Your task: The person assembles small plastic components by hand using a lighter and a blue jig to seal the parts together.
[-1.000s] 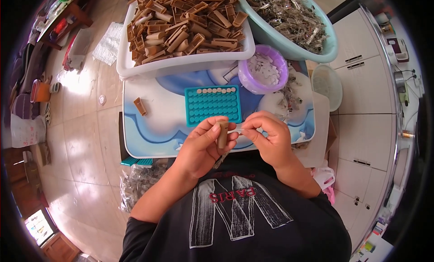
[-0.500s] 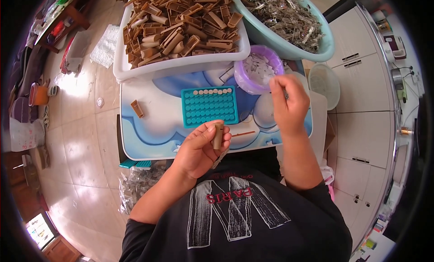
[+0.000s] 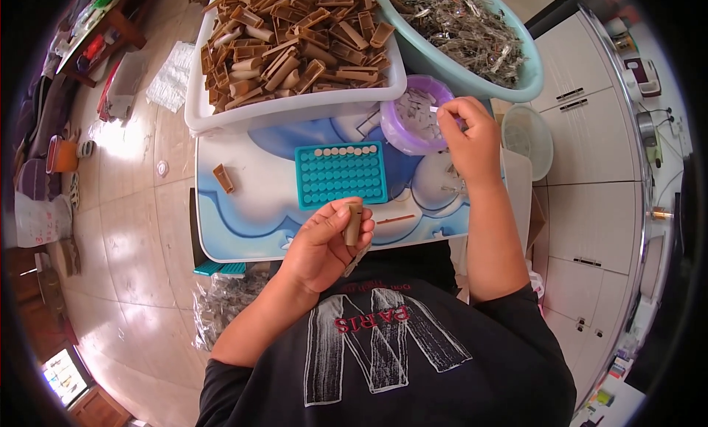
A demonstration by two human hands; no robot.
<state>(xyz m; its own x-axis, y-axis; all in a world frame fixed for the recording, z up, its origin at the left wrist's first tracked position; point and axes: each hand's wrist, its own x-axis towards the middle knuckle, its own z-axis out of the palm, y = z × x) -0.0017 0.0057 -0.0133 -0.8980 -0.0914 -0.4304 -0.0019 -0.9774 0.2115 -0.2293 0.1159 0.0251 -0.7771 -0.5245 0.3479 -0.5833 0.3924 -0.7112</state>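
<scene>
Left hand: curled at lower centre, its thumb and fingers gripped a brown piece.
Brown piece: stood near-upright against the left fingers, smooth and rounded, with a small dark mark near its top.
Brown strip: lay just right of that hand, thin and straight.
Teal tray: sat mid-frame, with round white discs along its top row.
Right hand: bent into a pinch at the purple bowl's right rim; its hold could not be told.
White tub: held heaped brown channel-shaped pieces, upper centre.
Pale-green basin: held crinkled, glossy plastic, upper right.
</scene>
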